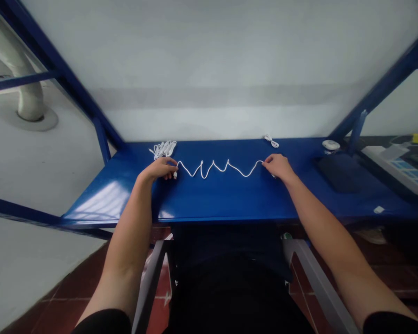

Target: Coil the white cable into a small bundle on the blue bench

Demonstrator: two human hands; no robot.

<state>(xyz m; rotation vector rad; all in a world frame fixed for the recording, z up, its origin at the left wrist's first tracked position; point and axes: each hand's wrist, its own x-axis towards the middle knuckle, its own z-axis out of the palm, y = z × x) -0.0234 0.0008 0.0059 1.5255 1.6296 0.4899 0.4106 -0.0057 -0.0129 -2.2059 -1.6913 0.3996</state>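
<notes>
A white cable [218,169] lies in a wavy line across the middle of the blue table [223,204]. My left hand [162,168] pinches its left end, where a small white plug shows. Over at the right end, my right hand [277,166] grips the cable. Both hands rest on the tabletop.
A bundle of coiled white cables [163,148] lies at the back left, just behind my left hand. A small white cable [271,140] sits at the back edge, a round white object [330,145] and a dark pad [337,172] to the right. Blue frame bars rise on both sides.
</notes>
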